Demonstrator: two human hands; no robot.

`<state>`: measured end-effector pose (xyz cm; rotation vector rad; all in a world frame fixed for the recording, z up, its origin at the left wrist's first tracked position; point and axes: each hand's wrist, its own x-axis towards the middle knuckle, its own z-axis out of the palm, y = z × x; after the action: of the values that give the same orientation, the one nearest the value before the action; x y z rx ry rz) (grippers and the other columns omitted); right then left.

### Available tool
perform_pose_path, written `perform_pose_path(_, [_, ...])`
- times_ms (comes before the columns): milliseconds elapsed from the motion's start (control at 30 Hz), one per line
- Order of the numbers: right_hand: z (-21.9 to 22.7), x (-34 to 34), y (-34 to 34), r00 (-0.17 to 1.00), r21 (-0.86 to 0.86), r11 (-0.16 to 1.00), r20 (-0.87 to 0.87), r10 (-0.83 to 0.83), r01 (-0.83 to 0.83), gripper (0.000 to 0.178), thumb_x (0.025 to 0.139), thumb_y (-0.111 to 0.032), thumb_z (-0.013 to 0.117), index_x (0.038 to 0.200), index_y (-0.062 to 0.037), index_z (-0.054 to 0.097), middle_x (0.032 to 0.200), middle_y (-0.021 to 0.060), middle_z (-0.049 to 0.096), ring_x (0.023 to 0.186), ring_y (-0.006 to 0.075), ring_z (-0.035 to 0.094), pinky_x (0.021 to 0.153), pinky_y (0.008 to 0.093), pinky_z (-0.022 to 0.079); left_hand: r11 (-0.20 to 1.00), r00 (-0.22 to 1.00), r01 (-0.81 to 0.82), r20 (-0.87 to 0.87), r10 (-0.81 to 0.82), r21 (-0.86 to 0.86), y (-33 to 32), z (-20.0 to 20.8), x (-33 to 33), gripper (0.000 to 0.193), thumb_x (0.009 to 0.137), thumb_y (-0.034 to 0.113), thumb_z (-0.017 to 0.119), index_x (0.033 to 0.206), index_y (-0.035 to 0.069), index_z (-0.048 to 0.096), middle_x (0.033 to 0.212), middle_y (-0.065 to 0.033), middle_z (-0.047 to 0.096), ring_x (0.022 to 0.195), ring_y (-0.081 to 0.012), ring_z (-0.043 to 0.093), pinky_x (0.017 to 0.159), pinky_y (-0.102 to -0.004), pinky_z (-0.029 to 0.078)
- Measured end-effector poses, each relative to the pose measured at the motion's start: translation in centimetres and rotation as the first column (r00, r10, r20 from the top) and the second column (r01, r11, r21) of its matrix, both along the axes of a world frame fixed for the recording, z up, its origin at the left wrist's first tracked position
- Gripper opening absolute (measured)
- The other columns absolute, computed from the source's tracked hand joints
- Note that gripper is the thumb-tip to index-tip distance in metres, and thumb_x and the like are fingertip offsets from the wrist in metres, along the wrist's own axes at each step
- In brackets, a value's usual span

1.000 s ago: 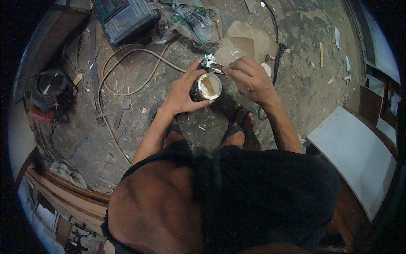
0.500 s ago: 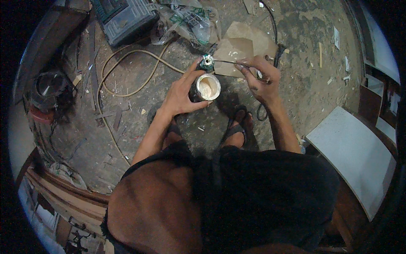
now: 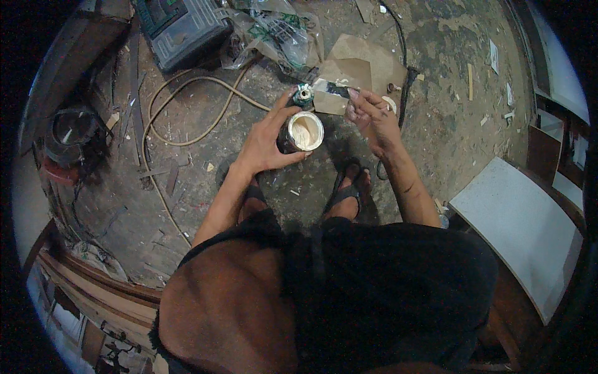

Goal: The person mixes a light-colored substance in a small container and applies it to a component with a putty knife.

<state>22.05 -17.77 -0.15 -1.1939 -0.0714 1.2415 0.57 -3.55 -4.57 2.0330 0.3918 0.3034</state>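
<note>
From my end, I see the left hand (image 3: 265, 140) with its grip curled around a short round can (image 3: 322, 133), thumb on the near side, held above the gritty, stained floor (image 3: 448, 124). Its open mouth shows a pale rim and smooth cream paste (image 3: 305, 132). The right hand (image 3: 378, 121) has a narrow pinch grip on a flat, dark spreader (image 3: 336, 90), its far end smeared white, over creased brown cardboard (image 3: 358, 50). Just beyond the can sits a green fitting (image 3: 303, 96) with a pale, holed top; I cannot tell what it belongs to. A tan rubbery hose (image 3: 205, 78) disappears behind the left hand. The ribbed plastic case (image 3: 187, 37) and crinkled clear bag (image 3: 274, 31) are cut off at the top, and the can's underside is hidden from me.
</note>
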Motion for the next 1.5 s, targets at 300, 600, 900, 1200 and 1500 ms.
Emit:
perform_pose_path(300, [0.8, -0.9, 0.3, 0.995, -0.004, 1.0, 0.1, -0.028, 0.028, 0.028, 0.09, -0.01, 0.067, 0.114, 0.0042, 0.064, 0.101, 0.012, 0.068, 0.087, 0.0169, 0.066, 0.08, 0.0278, 0.052, 1.0, 1.0, 0.0, 0.004, 0.0, -0.018, -0.1, -0.3, -0.1, 0.079, 0.064, 0.033, 0.084, 0.13, 0.008, 0.049, 0.154, -0.0179, 0.032, 0.13, -0.0383, 0.046, 0.102, -0.0436, 0.045])
perform_pose_path(600, [0.9, -1.1, 1.3, 0.875, -0.101, 0.995, 0.48, 0.062, -0.015, 0.024, 0.085, -0.009, 0.073, 0.106, 0.0028, 0.07, 0.098, 0.0108, 0.071, 0.085, 0.0175, 0.068, 0.079, 0.0287, 0.056, 1.0, 1.0, 0.003, -0.008, -0.004, -0.018, 0.0, -0.6, -0.2, 0.08, 0.064, 0.034, 0.084, 0.131, 0.009, 0.048, 0.154, -0.0176, 0.032, 0.131, -0.0381, 0.046, 0.103, -0.0436, 0.044])
perform_pose_path(900, [0.4, -1.8, 1.6, 0.814, -0.126, 0.992, 0.577, 0.066, 0.008, 0.019, 0.087, -0.008, 0.072, 0.103, 0.0024, 0.07, 0.097, 0.0097, 0.072, 0.086, 0.0145, 0.067, 0.077, 0.0276, 0.055, 0.999, 1.0, 0.001, -0.013, -0.001, -0.037, -0.1, -0.3, -0.1, 0.081, 0.063, 0.034, 0.084, 0.132, 0.009, 0.048, 0.154, -0.0177, 0.032, 0.13, -0.0381, 0.047, 0.103, -0.0436, 0.045])
perform_pose_path(1200, [-1.4, -1.3, 1.6, 0.793, -0.143, 0.99, 0.601, 0.093, -0.008, 0.016, 0.088, -0.009, 0.07, 0.101, -0.0004, 0.071, 0.093, 0.0043, 0.07, 0.08, 0.011, 0.064, 0.074, 0.0259, 0.052, 0.999, 1.0, 0.002, -0.019, -0.003, -0.038, -0.1, -0.4, -0.2, 0.08, 0.063, 0.034, 0.084, 0.131, 0.01, 0.049, 0.154, -0.0176, 0.032, 0.13, -0.0381, 0.046, 0.103, -0.0435, 0.045])
perform_pose_path(1500, [-2.2, -1.1, 1.6, 0.803, -0.133, 0.99, 0.586, 0.107, -0.034, 0.017, 0.089, -0.005, 0.068, 0.104, 0.002, 0.069, 0.099, 0.0074, 0.069, 0.085, 0.0135, 0.064, 0.077, 0.0275, 0.053, 1.0, 1.0, 0.0, 0.02, 0.0, -0.018, -0.1, -0.6, -0.2, 0.081, 0.063, 0.033, 0.084, 0.132, 0.011, 0.048, 0.154, -0.0191, 0.031, 0.13, -0.0386, 0.047, 0.103, -0.0437, 0.045])
